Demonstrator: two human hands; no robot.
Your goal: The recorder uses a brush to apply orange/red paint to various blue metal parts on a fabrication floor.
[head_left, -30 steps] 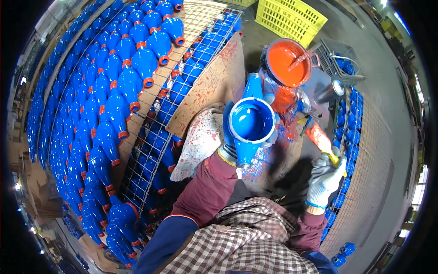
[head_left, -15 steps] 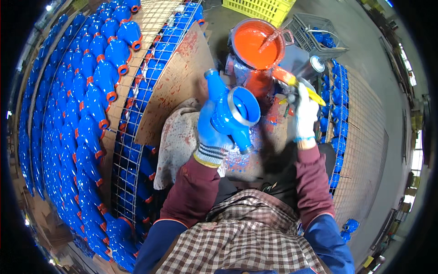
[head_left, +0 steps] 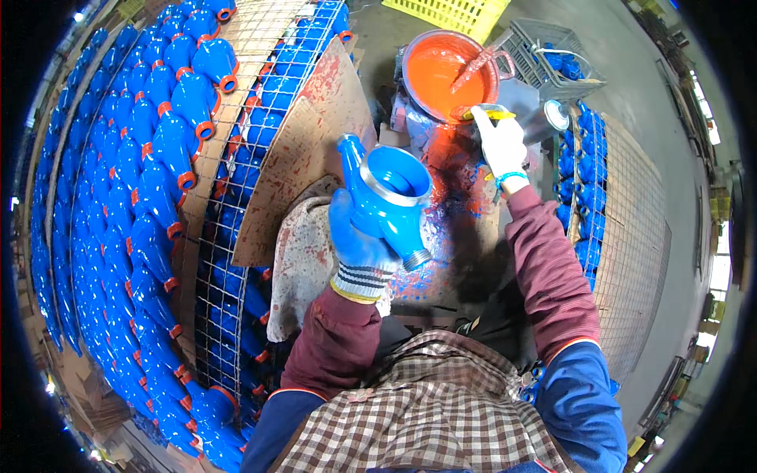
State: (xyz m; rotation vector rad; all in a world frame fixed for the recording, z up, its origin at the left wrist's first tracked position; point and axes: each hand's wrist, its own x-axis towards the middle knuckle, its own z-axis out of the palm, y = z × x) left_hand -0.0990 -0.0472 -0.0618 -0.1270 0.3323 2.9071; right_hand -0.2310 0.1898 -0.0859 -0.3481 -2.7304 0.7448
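My left hand (head_left: 364,246), in a blue-coated knit glove, is wrapped round a blue water meter housing (head_left: 386,206). The housing is tilted, its round opening with a bare metal rim turned up; one pipe end points up and away, the threaded one down to the right. In a white glove, my right hand (head_left: 500,144) grips a yellow-handled paintbrush (head_left: 490,113) at the near rim of a pot (head_left: 408,80) of orange-red paint. The brush's bristles are hidden from view. A paint-coated stick (head_left: 471,71) leans in the pot.
Rows of blue housings (head_left: 162,181) with red ends fill the left side. Beside them stand a wire mesh (head_left: 236,236), a splattered board (head_left: 303,146) and a stained cloth (head_left: 303,252). Yellow (head_left: 453,14) and grey crates (head_left: 544,67) lie beyond; a spray can (head_left: 554,117) is right of the pot.
My right hand has moved forward and left with the paintbrush, to the pot's rim. The housing in my left hand has shifted slightly left and turned, its opening facing more upward.
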